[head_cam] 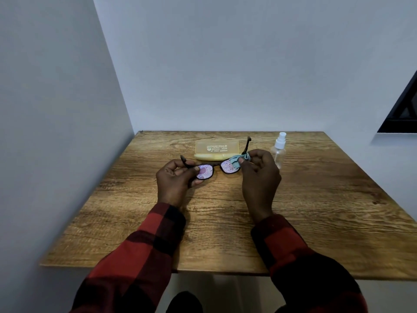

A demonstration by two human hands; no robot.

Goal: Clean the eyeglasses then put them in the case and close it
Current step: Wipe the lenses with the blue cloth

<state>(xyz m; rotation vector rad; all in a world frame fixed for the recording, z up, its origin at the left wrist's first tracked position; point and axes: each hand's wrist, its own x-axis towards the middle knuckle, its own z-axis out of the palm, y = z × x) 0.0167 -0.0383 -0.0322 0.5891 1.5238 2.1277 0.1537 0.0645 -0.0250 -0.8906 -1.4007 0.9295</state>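
Dark-framed eyeglasses (216, 166) with pinkish reflecting lenses are held above the wooden table (225, 222), arms unfolded and pointing away from me. My left hand (174, 182) grips the frame's left end, thumb on the left lens. My right hand (259, 177) pinches a small teal cloth (239, 160) against the right lens and its hinge. Behind the glasses lies the open translucent yellow case (216, 150), its lid flat with printed text showing.
A small clear spray bottle (279, 152) with a white nozzle stands to the right of the case, just behind my right hand. Walls close off the table's far and left sides. A dark window frame (404, 109) sits at the right.
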